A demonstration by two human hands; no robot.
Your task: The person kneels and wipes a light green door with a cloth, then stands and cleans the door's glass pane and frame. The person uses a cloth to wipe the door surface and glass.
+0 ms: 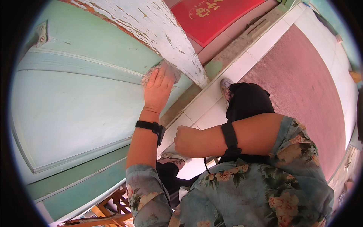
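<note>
My left hand [159, 85] presses a crumpled, pale grey-pink cloth [148, 76] against a light green painted wooden door [79, 105]. The cloth lies where the door's moulded rail meets the edge, beside a white frame post [170, 34] with flaking paint. My fingers spread over the cloth and cover much of it. My right hand [187, 142] is held in front of my body, fingers curled into a loose fist, touching neither door nor cloth. Whether something small is inside that fist is hidden. Black straps sit on both forearms.
A metal handle [42, 34] sticks out at the door's upper left. Beyond the post lies a red mat [207, 20] with gold writing. A worn sill [218, 66] borders white floor tiles [249, 61] and a pinkish-red mat [300, 93]. A wooden chair-like piece [105, 218] stands at lower left.
</note>
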